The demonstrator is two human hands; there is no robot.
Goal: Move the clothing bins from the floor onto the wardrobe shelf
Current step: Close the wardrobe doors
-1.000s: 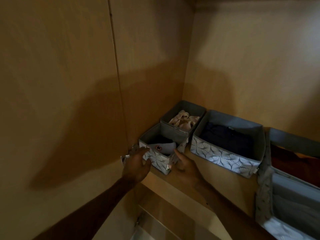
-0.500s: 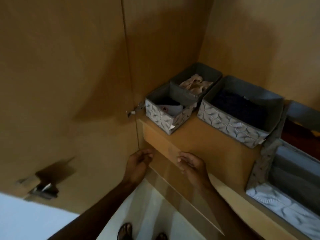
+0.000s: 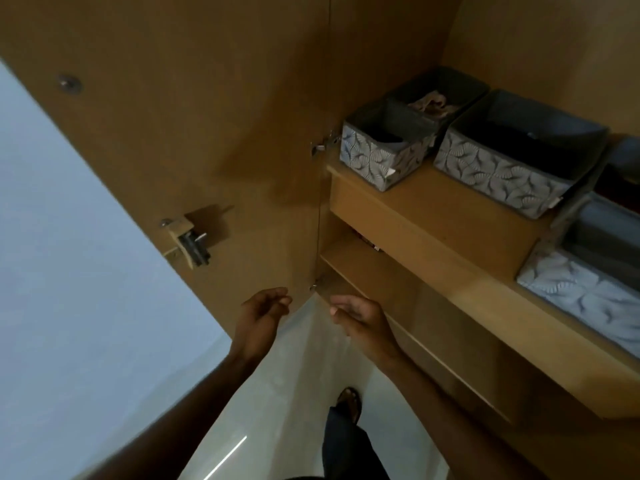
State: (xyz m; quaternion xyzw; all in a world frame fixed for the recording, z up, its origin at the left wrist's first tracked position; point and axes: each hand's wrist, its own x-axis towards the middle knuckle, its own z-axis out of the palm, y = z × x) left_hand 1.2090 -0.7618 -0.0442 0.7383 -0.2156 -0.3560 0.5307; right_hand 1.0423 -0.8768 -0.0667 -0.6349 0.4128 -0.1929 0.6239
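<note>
Both hands have come down and away from the shelf since a moment back, and the view has tipped toward the floor. Nearest, the left hand (image 3: 265,311) hangs with fingers loosely curled, nothing in it. Just right of it the right hand (image 3: 360,317) is half open, palm turned inward, also empty. They sit close together in front of the wardrobe's lower edge, apart from every bin, which reads like a release finished and a reach downward starting. Below, a sandalled foot (image 3: 349,403) stands on the pale floor (image 3: 277,393); no bin shows on the floor in this view. To the left the open door (image 3: 173,150) swings out, its latch (image 3: 190,240) catching light. Farther up, the shelf (image 3: 433,216) carries the bins: a small bin (image 3: 377,157) at the near left corner, tucked against the side wall so the row stays tight, a second small bin (image 3: 440,95) touching it behind, holding pale cloth. Right of those, a big bin (image 3: 502,174) with dark clothing, and at the right edge another bin (image 3: 588,289), only partly in frame. My guess: the small one is placed, and more remain below.
</note>
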